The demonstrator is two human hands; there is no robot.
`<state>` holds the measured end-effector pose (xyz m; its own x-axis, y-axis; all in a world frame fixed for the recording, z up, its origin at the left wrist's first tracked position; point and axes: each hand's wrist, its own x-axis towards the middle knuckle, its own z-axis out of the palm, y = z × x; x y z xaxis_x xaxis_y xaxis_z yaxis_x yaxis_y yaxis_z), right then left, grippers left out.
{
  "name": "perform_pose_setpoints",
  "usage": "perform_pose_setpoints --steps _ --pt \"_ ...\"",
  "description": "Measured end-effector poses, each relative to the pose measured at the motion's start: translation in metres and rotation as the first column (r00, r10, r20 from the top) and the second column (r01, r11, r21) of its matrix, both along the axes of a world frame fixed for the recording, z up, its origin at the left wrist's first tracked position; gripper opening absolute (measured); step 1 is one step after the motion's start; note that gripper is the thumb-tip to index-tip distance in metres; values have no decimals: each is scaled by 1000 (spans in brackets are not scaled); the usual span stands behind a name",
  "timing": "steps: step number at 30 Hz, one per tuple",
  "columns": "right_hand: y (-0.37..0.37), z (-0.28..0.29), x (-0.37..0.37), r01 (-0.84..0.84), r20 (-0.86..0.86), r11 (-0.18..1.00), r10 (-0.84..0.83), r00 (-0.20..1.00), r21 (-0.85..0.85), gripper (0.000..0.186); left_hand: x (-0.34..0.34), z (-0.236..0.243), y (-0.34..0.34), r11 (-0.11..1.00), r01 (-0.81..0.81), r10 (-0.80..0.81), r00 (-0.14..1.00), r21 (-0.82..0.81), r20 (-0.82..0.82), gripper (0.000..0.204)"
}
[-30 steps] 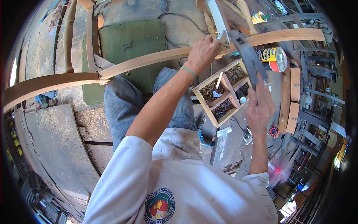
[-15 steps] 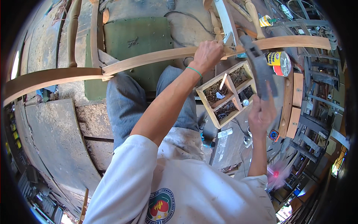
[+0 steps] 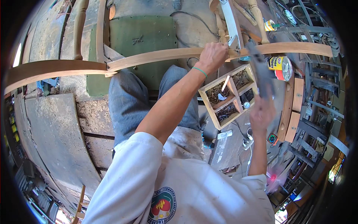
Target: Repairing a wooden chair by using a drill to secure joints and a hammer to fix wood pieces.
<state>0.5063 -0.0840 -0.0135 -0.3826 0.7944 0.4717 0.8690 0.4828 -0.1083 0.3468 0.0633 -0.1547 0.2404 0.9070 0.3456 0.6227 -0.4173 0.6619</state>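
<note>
My left hand [image 3: 213, 56] is closed over a long curved wooden rail [image 3: 160, 56], its fingertips pinched beside a joint. Whatever they pinch is too small or hidden to name. At that joint a pale, whitish wooden bar [image 3: 230, 20] meets the rail. In my right hand [image 3: 262, 114] is a hammer [image 3: 263, 74], smeared by motion, its dark head close to the rail just right of the joint. Below it sits a wooden compartment box [image 3: 217, 125] holding many nails or screws, a light stick and a crumpled white scrap.
Right of the hammer lies a yellow-and-red can [image 3: 282, 68]. Wooden blocks [image 3: 294, 115] and a smartwatch [image 3: 272, 139] are further down. A green sheet [image 3: 149, 31] with a few nails lies beyond my knees. Turned spindles [image 3: 80, 30] join the rail. A small fan [image 3: 274, 177] spins at lower right.
The whole view has shifted slightly to the right. The hammer is blurred in both frames and stays near the joint; my left hand keeps its place on the rail.
</note>
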Motion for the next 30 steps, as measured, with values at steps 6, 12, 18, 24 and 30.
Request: perform_pose_setpoints --steps 6,12,18,24,30 --pt "14 -15 -3 248 64 943 -240 969 -221 56 3 -9 2 1000 8 -8 1000 -16 7 27" --pt "1 18 -29 -64 -95 994 72 993 86 54 -4 -2 0 999 19 -20 1000 -32 -23 27" --pt "15 -38 4 254 91 922 -238 967 -291 51 -1 -2 -11 1000 -9 10 999 19 -38 14" --pt "0 7 -19 137 -79 983 -147 986 -123 40 -6 1 -2 997 24 -26 999 -70 -29 13" --pt "12 -41 5 217 -53 941 -238 970 -260 41 0 0 -3 999 1 -1 1000 39 -5 13"
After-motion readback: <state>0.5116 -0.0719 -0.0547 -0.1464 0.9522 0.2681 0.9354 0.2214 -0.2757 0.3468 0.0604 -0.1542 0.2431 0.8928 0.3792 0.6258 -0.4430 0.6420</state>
